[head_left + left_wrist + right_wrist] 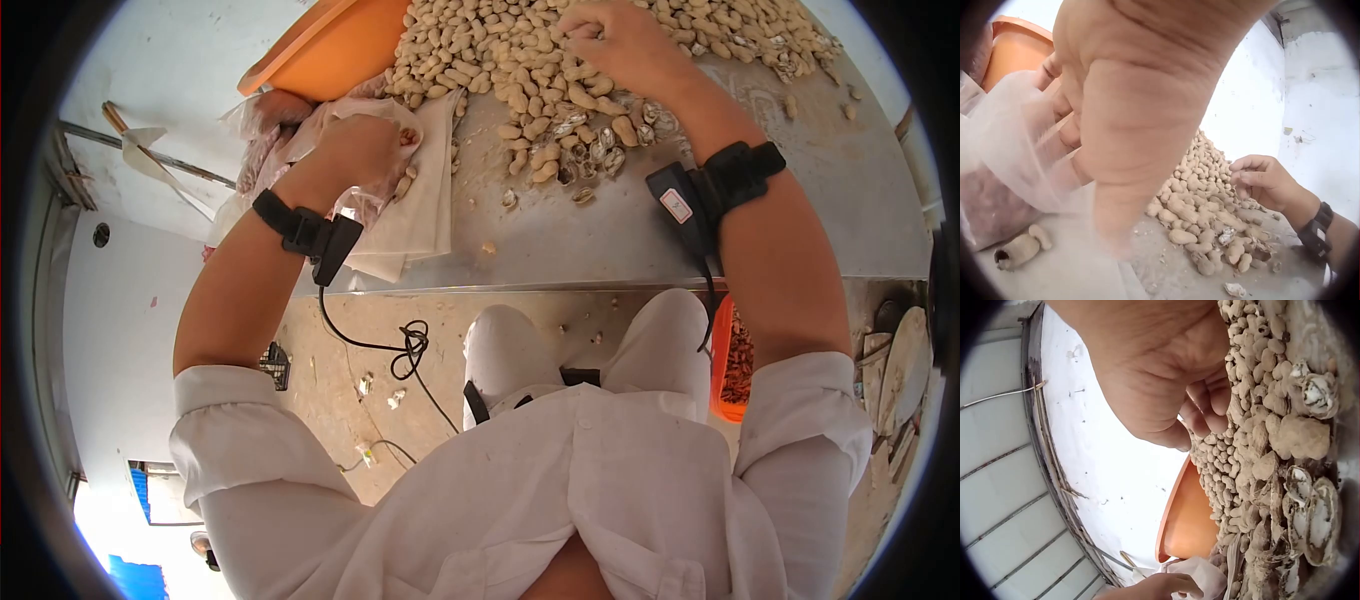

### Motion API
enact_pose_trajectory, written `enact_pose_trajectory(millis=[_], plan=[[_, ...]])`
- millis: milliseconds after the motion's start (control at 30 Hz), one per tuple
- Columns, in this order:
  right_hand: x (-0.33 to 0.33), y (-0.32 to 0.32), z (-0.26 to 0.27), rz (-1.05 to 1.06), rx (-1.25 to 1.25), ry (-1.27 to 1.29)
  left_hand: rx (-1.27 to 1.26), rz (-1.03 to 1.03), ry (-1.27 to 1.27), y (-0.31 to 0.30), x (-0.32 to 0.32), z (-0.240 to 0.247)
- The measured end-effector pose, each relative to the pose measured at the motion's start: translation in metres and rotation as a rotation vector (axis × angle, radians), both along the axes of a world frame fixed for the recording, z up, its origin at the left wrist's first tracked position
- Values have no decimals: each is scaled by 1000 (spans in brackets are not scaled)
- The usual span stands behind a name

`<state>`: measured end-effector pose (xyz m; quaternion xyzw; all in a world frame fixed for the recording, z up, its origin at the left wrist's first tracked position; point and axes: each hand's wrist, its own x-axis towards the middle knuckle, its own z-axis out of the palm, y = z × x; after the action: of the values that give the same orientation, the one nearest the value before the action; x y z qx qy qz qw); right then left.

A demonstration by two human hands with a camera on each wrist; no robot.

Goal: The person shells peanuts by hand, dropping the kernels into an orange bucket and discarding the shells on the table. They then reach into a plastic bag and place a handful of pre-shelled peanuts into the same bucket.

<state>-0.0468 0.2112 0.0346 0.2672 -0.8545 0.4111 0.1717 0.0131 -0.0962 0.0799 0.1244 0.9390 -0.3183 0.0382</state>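
At the clear plastic bag point(365, 200), my left hand point(365, 152) has its fingers partly behind the film, and a reddish kernel point(408, 136) shows near the fingertips. The left wrist view has the fingers point(1067, 132) spread against the translucent bag point(1007, 150), with the thumb apart from them. Over the heap of unshelled peanuts point(500, 60), my right hand point(630, 45) is loosely bent. A gap shows between its thumb and fingers point(1207, 412) in the right wrist view, with no peanut visible between them.
An orange basin point(320, 50) stands behind the bag. Opened shells point(590, 160) lie at the heap's near side on the metal table point(560, 245). Below the table's edge, an orange container point(735, 370) holds reddish-brown pieces. A black cable point(370, 346) hangs from the left wrist.
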Motion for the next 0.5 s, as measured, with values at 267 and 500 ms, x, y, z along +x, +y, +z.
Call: enact_pose_trajectory(millis=[267,500], plan=[[-3,0,-1,24,-17,-23,185,-151,131,-111,-25,61],[2,-2,2,54,-46,-70,386,227,287,-139,12,94]])
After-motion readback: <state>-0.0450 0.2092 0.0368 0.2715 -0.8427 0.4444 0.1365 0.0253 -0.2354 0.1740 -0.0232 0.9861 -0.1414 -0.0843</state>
